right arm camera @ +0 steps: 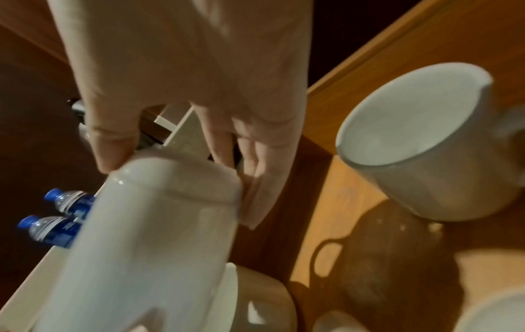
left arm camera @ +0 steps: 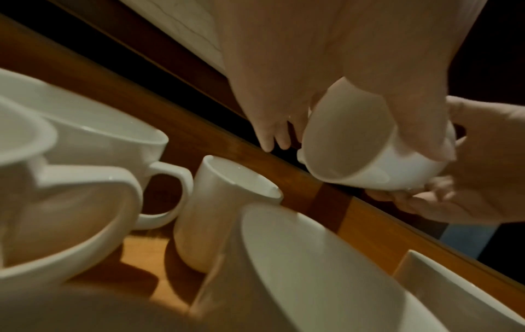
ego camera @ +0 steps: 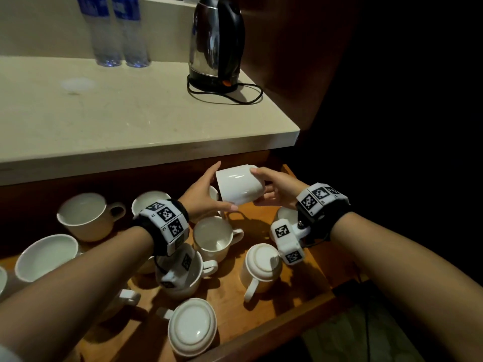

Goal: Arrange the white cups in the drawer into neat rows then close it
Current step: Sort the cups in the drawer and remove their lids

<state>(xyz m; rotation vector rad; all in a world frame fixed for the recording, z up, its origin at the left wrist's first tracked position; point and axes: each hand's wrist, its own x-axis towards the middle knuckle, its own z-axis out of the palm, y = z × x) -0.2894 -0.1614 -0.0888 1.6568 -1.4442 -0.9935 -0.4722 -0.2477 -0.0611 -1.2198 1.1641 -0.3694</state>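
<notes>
The wooden drawer (ego camera: pixel 308 259) stands pulled out, with several white cups scattered in it. Some are upright, like the one in the middle (ego camera: pixel 213 237). Others are upside down (ego camera: pixel 261 267), (ego camera: pixel 192 326). One white cup (ego camera: pixel 239 185) is held on its side in the air over the drawer's back right part. My left hand (ego camera: pixel 220 188) grips its mouth end between thumb and fingers. My right hand (ego camera: pixel 261 188) holds its base end. In the left wrist view, my left hand (left arm camera: pixel 358 148) has its thumb lying on the cup (left arm camera: pixel 369 161). The right wrist view shows my right hand (right arm camera: pixel 181 170) on the cup's base (right arm camera: pixel 147 235).
A pale stone counter (ego camera: pixel 130 121) overhangs the drawer's back. On it stand a steel and black kettle (ego camera: pixel 217 43) with a looped cable and two water bottles (ego camera: pixel 107 30), (ego camera: pixel 133 30). Another upright cup (ego camera: pixel 286 214) sits under my right wrist by the drawer's right wall.
</notes>
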